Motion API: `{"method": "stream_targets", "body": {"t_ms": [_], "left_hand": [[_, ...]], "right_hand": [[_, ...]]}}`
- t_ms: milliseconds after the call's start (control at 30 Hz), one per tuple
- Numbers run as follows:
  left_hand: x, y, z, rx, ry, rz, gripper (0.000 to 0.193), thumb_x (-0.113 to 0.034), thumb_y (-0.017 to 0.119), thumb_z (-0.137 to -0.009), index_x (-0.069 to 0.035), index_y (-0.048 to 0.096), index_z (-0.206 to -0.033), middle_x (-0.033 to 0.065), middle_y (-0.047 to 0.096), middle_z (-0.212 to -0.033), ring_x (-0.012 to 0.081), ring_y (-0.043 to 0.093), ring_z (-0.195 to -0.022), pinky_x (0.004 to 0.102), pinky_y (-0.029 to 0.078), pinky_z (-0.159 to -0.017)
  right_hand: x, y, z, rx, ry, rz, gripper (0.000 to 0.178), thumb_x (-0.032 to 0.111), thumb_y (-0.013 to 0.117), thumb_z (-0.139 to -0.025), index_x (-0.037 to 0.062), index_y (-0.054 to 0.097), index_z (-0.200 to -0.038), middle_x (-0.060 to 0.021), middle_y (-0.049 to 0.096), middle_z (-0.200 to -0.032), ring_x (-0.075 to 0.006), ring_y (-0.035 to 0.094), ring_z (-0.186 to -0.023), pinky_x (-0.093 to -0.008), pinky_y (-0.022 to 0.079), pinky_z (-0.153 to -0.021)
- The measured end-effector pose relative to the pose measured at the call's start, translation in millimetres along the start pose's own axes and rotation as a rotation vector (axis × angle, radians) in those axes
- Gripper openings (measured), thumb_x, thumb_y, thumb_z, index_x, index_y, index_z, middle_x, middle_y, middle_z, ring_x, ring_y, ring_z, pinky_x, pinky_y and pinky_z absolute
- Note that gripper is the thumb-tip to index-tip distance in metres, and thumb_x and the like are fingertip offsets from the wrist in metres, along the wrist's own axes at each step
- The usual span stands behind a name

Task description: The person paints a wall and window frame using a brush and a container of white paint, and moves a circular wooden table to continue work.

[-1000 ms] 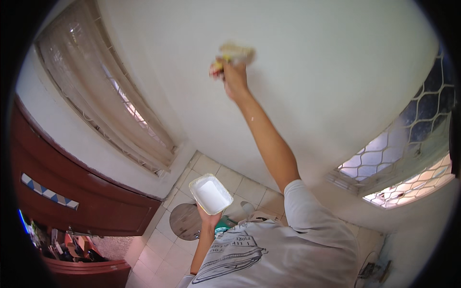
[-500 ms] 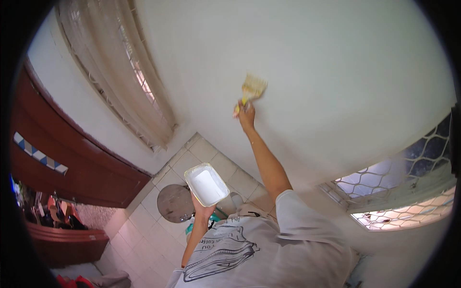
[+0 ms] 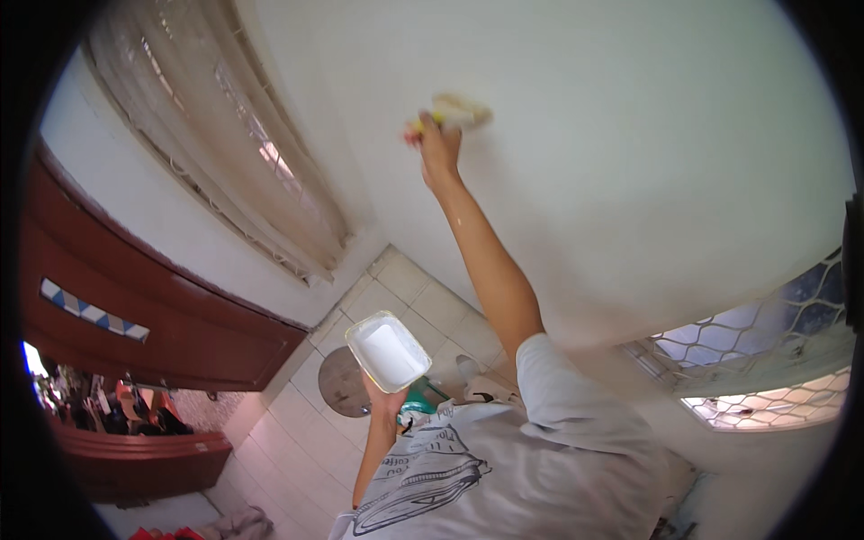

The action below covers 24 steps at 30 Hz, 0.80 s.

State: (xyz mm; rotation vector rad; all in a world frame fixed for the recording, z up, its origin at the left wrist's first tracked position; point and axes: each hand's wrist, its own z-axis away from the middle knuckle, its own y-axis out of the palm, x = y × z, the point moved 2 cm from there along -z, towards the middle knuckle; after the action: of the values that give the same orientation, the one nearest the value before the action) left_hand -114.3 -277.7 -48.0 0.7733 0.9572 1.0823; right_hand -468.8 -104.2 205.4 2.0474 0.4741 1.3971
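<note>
My right hand [image 3: 439, 148] is stretched up toward the pale wall [image 3: 612, 180], its fingers wrapped round the yellow handle of a wide paintbrush [image 3: 464, 110]. The bristles are smeared by motion and look to be against the wall or very near it; I cannot tell which. Low down at my front, my left hand [image 3: 385, 396] grips a white rectangular tub [image 3: 389, 351] from below and behind. White paint [image 3: 391, 349] lies inside the tub, whose open top faces up. Most of the left fingers are hidden beneath it.
A curtained window [image 3: 216, 135] runs along the left wall, above a dark red door [image 3: 162, 297]. A round brown lid or stool top [image 3: 342, 382] is below on the tiled floor [image 3: 297, 450]. At right is a window with a wavy metal grille [image 3: 765, 333].
My right hand has carried the paintbrush up and a little left along the wall, and the bristles now point right. The tub stays in my left hand. The view has shifted slightly.
</note>
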Motion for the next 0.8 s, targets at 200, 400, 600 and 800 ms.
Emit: {"method": "stream_targets", "body": {"t_ms": [200,400,600,800], "left_hand": [[6.1,37.5,-15.9,-0.008,0.023,-0.040,0.046,-0.049,0.045,-0.100,-0.015,0.059,-0.127,0.0018,0.064,-0.120,0.0248,0.060,-0.115,0.0469,0.047,-0.101],[10.6,19.6,-17.9,0.006,-0.004,-0.027,0.044,-0.048,0.046,-0.100,-0.015,0.060,-0.124,0.0015,0.065,-0.117,0.0242,0.061,-0.112,0.0462,0.048,-0.100],[25.9,29.0,-16.5,-0.009,-0.089,-0.024,0.044,-0.049,0.047,-0.099,-0.016,0.061,-0.124,0.0015,0.065,-0.118,0.0245,0.061,-0.112,0.0476,0.048,-0.100],[21.7,19.6,-25.7,0.047,-0.137,-0.046,0.047,-0.051,0.046,-0.098,-0.017,0.060,-0.127,0.0016,0.065,-0.122,0.0253,0.060,-0.115,0.0490,0.046,-0.102]], "right_hand": [[123.6,105.9,-44.5,0.175,-0.286,0.293,0.017,0.014,0.057,-0.100,-0.0010,0.053,-0.092,-0.0089,0.062,-0.066,-0.0146,0.058,-0.052,-0.0294,0.046,-0.048],[-64.1,-84.1,5.9,-0.016,-0.021,0.490,0.021,0.025,0.063,-0.099,0.0048,0.055,-0.101,-0.0056,0.064,-0.072,-0.0111,0.059,-0.054,-0.0264,0.045,-0.046],[-182.0,-263.6,105.3,-0.393,0.644,0.189,0.015,0.012,0.057,-0.096,-0.0030,0.058,-0.095,-0.0175,0.066,-0.077,-0.0182,0.060,-0.055,-0.0285,0.048,-0.048],[-74.1,-143.2,31.8,-0.114,0.275,0.217,0.017,0.004,0.056,-0.094,0.0082,0.050,-0.079,-0.0019,0.050,-0.064,-0.0142,0.053,-0.056,-0.0322,0.049,-0.058]]}}
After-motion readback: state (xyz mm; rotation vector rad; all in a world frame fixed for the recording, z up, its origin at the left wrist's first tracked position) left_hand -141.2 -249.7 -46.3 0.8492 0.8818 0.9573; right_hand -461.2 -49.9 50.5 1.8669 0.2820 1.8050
